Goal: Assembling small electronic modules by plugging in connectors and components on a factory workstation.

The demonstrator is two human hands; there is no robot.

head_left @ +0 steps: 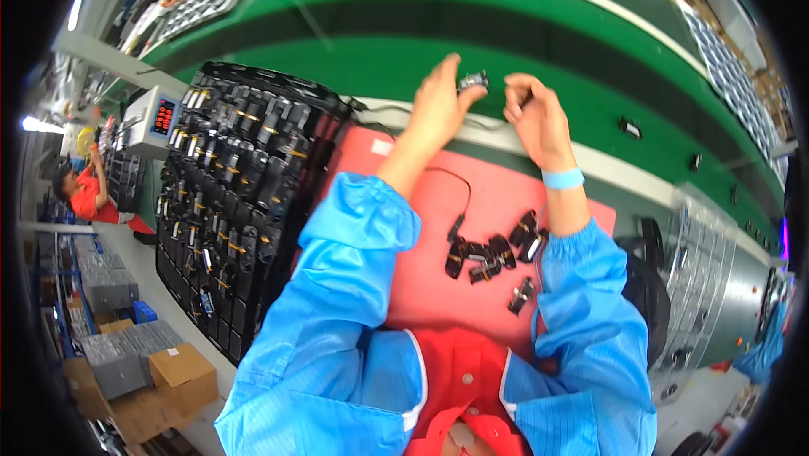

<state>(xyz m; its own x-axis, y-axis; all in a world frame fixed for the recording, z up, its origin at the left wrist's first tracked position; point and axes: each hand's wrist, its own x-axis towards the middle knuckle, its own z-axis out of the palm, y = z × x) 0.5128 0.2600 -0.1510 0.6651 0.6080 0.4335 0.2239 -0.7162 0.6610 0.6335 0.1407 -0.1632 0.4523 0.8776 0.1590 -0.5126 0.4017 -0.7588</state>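
Observation:
Over the green conveyor belt (pixel 379 64), my left hand (pixel 440 104) has a small black electronic module (pixel 474 81) with a pale face between its thumb and fingers. My right hand (pixel 541 123), with a light blue wristband, hovers just right of it. Its fingers are loosely bent and apart, and nothing shows in them. Several loose black modules (pixel 483 255) lie in a cluster on the pink mat (pixel 413 287) below my hands. A single module (pixel 522 296) sits nearer to me. A thin black cable (pixel 468 195) ends beside the cluster.
At left stands a black tray (pixel 232 329) with rows of modules. Beyond it is a box with a red digital display (pixel 162 122). More modules (pixel 629 127) lie along the belt at right, near a clear plastic tray (pixel 704 262). Cardboard boxes (pixel 181 372) stand lower left. Co-workers in red work farther off.

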